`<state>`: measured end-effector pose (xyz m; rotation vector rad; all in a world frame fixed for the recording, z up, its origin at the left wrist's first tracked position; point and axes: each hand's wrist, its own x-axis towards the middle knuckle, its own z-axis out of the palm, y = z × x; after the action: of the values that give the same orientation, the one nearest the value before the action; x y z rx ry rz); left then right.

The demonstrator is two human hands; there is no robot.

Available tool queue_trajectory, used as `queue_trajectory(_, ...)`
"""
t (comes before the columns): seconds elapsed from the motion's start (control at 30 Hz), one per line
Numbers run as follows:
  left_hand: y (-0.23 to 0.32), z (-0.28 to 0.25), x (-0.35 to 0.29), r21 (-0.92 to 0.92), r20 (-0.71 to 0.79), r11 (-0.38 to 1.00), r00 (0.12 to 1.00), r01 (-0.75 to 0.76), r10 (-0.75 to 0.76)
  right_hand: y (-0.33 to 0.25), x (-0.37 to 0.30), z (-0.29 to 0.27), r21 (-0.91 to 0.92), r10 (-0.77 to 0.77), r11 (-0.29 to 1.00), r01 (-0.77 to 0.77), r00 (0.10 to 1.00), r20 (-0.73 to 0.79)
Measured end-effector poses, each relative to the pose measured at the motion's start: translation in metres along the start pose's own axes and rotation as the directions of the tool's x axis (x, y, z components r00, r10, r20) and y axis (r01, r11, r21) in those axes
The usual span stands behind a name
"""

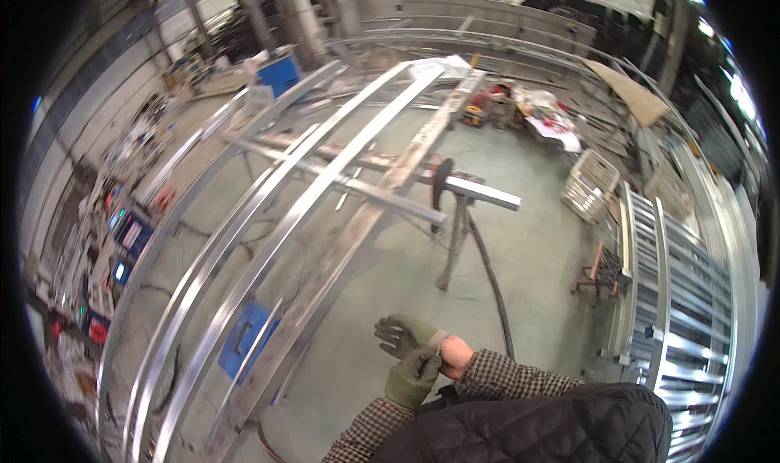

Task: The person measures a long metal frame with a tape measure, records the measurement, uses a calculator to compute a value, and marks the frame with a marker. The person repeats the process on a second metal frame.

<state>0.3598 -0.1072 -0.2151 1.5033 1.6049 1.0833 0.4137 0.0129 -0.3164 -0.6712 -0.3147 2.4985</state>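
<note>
My left hand [413,376], in a green work glove, is closed with its fingertips pinched at the right wrist. It grips the cuff of the right glove [420,328], beside a strip of bare wrist. My right hand [400,335] wears a matching green glove with dark grey fingers. Its fingers stretch out to the left and hold nothing. Both hands are in front of my body, above the green floor, apart from the metal frame. Long shiny metal tubes [325,179] lie on supports to the left of the hands, next to a worn beam [357,235].
A blue panel [248,343] lies beneath the tubes. A stand [457,235] and dark hose [490,280] are ahead. At right are a white crate [591,185] and stacked metal railings [691,325]. Blue machines [132,234] stand at left.
</note>
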Motion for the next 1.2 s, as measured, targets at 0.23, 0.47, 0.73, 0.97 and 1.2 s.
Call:
queue_trajectory(0.23, 0.056, 0.11, 0.086, -0.076, 0.325, 0.986, 0.932, -0.147, 0.164, -0.13, -0.056, -0.089, 0.045, -0.13, 0.991, 0.124, 0.974, 0.187)
queue_trajectory(0.47, 0.081, 0.228, 0.181, -0.208, 0.689, 0.92, 0.617, -0.332, 0.379, -0.229, -0.134, -0.153, -0.033, -0.444, 0.891, 0.452, 0.857, -0.262)
queue_trajectory(0.73, 0.135, 0.342, 0.323, -0.249, 0.896, 0.876, 0.246, -0.413, 0.37, -0.388, -0.158, -0.222, -0.209, -0.544, 0.788, 0.579, 0.497, -0.676)
queue_trajectory(0.97, 0.159, 0.442, 0.435, -0.376, 0.883, 0.828, 0.108, -0.416, 0.456, -0.512, -0.162, -0.281, -0.355, -0.586, 0.764, 0.539, 0.347, -0.732)
queue_trajectory(1.2, 0.17, 0.563, 0.577, -0.308, 0.908, 0.888, 0.174, -0.341, 0.382, -0.679, -0.139, -0.37, -0.395, -0.631, 0.704, 0.591, 0.265, -0.729)
